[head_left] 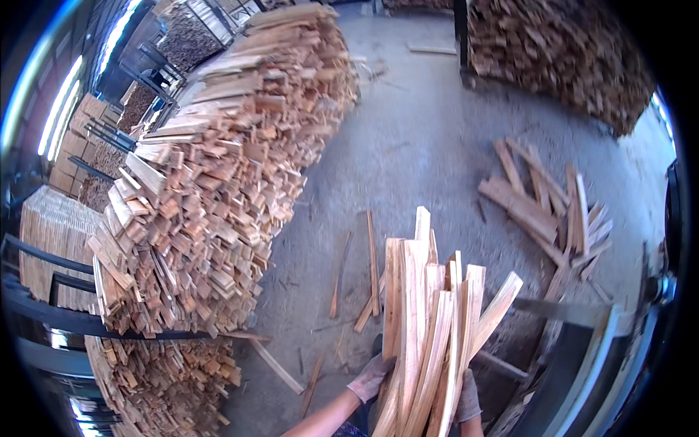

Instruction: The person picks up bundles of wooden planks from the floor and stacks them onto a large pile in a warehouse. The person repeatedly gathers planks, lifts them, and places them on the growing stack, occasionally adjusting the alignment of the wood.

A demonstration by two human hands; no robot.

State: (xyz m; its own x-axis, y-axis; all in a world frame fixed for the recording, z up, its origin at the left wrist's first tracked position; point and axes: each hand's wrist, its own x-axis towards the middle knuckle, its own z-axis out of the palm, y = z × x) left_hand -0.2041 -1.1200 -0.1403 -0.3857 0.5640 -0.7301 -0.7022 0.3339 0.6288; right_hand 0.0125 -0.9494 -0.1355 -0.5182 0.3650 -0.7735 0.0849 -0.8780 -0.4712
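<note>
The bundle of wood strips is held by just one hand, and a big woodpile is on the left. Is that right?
Not quite: in the head view, the left hand and right hand both hold the bundle of wood strips. A big woodpile is on the left.

left grip (372, 378) + right grip (468, 397): clasping wood-strip bundle (413, 313) | wood stack (218, 211): left | loose boards (520, 207): floor (408, 146), right
</note>
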